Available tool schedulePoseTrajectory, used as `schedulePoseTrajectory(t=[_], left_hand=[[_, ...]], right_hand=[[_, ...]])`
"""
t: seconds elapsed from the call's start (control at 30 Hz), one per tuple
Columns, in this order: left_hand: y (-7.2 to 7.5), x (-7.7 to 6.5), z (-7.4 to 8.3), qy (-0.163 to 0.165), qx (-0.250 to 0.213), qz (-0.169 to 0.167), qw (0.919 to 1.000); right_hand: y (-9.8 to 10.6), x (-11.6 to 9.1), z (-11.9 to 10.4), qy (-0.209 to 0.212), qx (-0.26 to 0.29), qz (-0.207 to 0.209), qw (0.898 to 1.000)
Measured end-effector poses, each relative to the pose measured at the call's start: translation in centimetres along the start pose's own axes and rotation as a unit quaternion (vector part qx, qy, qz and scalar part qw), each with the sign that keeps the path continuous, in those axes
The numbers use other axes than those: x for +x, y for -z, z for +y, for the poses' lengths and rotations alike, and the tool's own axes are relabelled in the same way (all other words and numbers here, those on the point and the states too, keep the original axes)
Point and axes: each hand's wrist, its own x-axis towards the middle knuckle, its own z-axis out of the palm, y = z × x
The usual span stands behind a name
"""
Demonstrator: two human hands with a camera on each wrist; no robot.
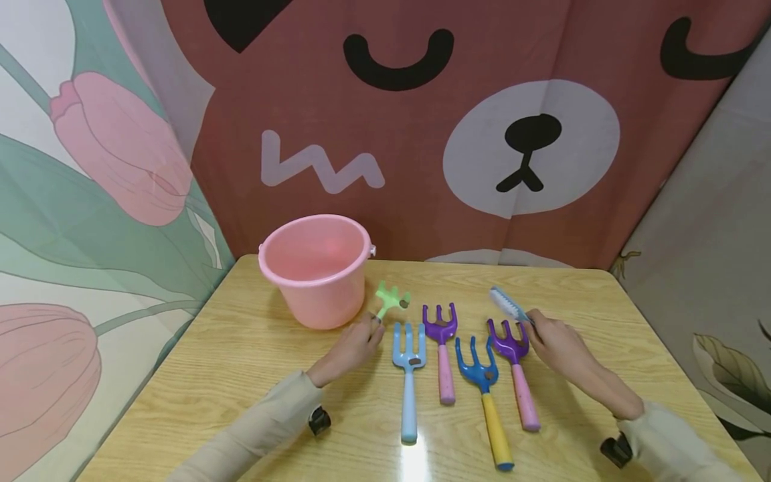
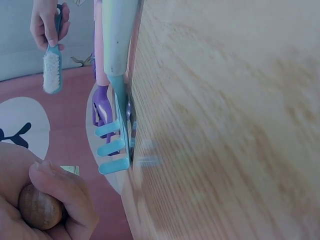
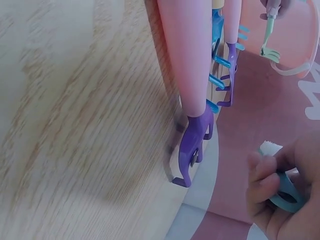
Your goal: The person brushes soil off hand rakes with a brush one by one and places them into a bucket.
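My left hand (image 1: pixel 352 349) grips the handle of a small light-green hand rake (image 1: pixel 390 297), tines up, near the bucket. In the left wrist view its round brown handle end (image 2: pixel 40 207) pokes out of the fist. A brown patch marks the rake's head. My right hand (image 1: pixel 559 341) holds a blue brush (image 1: pixel 508 303) with white bristles, above the right purple fork. Between the hands lie a light-blue hand fork (image 1: pixel 409 388), two purple forks with pink handles (image 1: pixel 444 375) (image 3: pixel 192 142), and a blue fork with a yellow handle (image 1: pixel 495 428). Brown patches show on the light-blue and blue forks.
A pink bucket (image 1: pixel 325 298) stands at the back left of the wooden table (image 1: pixel 211 402). Behind the table hangs a brown cloth (image 1: pixel 415 227) with a bear face; a flowered cloth (image 1: pixel 120 147) hangs at the left.
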Motion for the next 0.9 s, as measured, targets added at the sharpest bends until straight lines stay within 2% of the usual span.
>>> schedulePoseTrajectory(t=[0.17, 0.37, 0.57, 0.9], left_hand=[[0.0, -0.1, 0.1, -0.006, 0.006, 0.009, 0.9999], [-0.1, 0.0, 0.1, -0.014, 0.016, 0.015, 0.9997], [0.0, 0.2, 0.2, -0.007, -0.001, 0.016, 0.9998], [0.0, 0.3, 0.4, 0.010, -0.003, 0.008, 0.9999]], right_hand=[[-0.1, 0.2, -0.3, 0.012, 0.001, 0.005, 1.000], [-0.1, 0.4, -0.6, 0.004, 0.012, -0.010, 1.000], [-0.2, 0.5, -0.7, 0.002, 0.016, -0.013, 1.000], [-0.4, 0.8, -1.2, -0.004, 0.013, -0.012, 1.000]])
